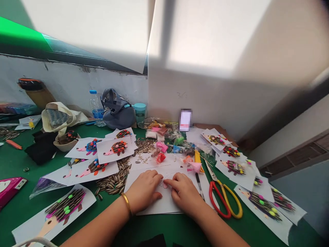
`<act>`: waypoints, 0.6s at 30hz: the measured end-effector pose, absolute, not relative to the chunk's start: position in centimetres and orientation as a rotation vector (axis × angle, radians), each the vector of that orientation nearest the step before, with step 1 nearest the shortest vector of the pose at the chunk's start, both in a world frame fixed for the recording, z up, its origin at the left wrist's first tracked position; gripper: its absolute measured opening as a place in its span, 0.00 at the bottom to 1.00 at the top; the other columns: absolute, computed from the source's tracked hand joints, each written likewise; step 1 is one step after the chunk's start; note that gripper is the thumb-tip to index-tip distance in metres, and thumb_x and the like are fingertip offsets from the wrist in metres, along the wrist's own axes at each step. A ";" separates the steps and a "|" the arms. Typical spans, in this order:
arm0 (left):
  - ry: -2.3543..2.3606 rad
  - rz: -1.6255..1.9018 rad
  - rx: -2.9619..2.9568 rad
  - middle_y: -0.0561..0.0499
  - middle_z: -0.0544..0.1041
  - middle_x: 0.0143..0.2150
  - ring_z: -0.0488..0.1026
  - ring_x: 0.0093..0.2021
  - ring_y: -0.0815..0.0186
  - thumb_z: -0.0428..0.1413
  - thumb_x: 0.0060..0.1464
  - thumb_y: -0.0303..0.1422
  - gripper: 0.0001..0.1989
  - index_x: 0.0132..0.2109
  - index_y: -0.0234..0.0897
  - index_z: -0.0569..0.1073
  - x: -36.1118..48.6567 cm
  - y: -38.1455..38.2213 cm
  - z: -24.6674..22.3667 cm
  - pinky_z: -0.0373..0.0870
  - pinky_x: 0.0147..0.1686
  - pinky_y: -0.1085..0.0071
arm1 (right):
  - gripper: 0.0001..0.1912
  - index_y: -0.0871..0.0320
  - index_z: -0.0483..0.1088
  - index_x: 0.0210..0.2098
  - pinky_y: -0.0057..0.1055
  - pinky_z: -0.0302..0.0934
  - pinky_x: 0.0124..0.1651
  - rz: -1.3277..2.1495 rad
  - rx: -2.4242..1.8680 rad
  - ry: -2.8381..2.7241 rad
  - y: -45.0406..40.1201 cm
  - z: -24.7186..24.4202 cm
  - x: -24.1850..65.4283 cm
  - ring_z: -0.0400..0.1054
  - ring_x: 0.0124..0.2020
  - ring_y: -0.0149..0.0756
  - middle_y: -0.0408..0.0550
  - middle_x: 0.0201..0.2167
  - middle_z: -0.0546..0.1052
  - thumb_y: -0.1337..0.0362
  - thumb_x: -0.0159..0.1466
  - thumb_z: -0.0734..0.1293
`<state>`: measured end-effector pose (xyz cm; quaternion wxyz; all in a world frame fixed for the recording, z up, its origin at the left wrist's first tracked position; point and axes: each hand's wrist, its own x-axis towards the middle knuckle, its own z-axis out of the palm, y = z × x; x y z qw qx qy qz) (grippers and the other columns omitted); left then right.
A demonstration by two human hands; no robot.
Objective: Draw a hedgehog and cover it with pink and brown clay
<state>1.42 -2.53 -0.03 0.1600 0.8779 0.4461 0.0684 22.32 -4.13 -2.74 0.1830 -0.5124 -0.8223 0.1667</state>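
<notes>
- Your work lies on a table with a plain, deep green top [144,228].
- A flat white sheet of paper [164,207] lies in front of you, under both your hands.
- White cards with seed-spined hedgehogs and bright round dots [86,171] are spread to your left; similar white hedgehog cards [232,168] overlap to your right.
- A heap of striped grey-brown sunflower seeds [114,183] sits just beside the sheet's left edge.
- Your left hand [145,188] rests on the sheet, its fingers close together and gently bent, the thumb standing apart from them; you pinch nothing that can be seen.
- Your right hand [185,192] has its index finger stretched toward the left fingertips, with the thumb well clear of it, so nothing shows between the two.
- Metal scissors with red and yellow handles [214,177] lie to the right of your right hand.
- A slim black pen [199,187] lies between that hand and the scissors.
- A shiny gold-coloured bangle [126,204] circles your left wrist.
- The small, soft-looking pink piece [165,185] is on the sheet between your hands, right at your right index fingertip; whether you press it, you cannot tell from here.
</notes>
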 end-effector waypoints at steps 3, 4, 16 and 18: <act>1.274 0.192 2.506 0.45 0.71 0.50 0.67 0.52 0.54 0.62 0.52 0.36 0.21 0.53 0.40 0.69 1.4 -2.5 0.0 0.63 0.53 0.59 | 0.26 0.45 0.74 0.50 0.35 0.57 0.46 0.452 -1.450 -2.319 -4.1 -2.9 22.3 0.63 0.42 0.39 0.47 0.38 0.69 0.76 0.58 0.62; 1.275 0.189 2.506 0.45 0.71 0.50 0.67 0.52 0.54 0.62 0.52 0.36 0.21 0.53 0.40 0.69 1.4 -2.5 0.0 0.64 0.52 0.59 | 0.26 0.46 0.73 0.51 0.35 0.57 0.46 0.463 -1.444 -2.311 -4.1 -2.9 22.3 0.63 0.42 0.39 0.47 0.38 0.69 0.75 0.58 0.62; 1.271 0.205 2.506 0.45 0.72 0.50 0.68 0.52 0.53 0.63 0.51 0.36 0.24 0.55 0.40 0.69 1.4 -2.6 0.0 0.64 0.53 0.59 | 0.26 0.43 0.74 0.50 0.36 0.56 0.46 0.487 -1.478 -2.333 -4.2 -2.7 22.2 0.63 0.42 0.39 0.46 0.37 0.68 0.75 0.58 0.63; 1.274 0.203 2.508 0.45 0.72 0.50 0.68 0.51 0.53 0.64 0.51 0.36 0.24 0.55 0.40 0.69 1.4 -2.6 -0.1 0.64 0.52 0.59 | 0.26 0.45 0.74 0.52 0.36 0.57 0.46 0.515 -1.449 -2.301 -4.1 -2.8 22.3 0.63 0.42 0.39 0.47 0.37 0.69 0.75 0.59 0.62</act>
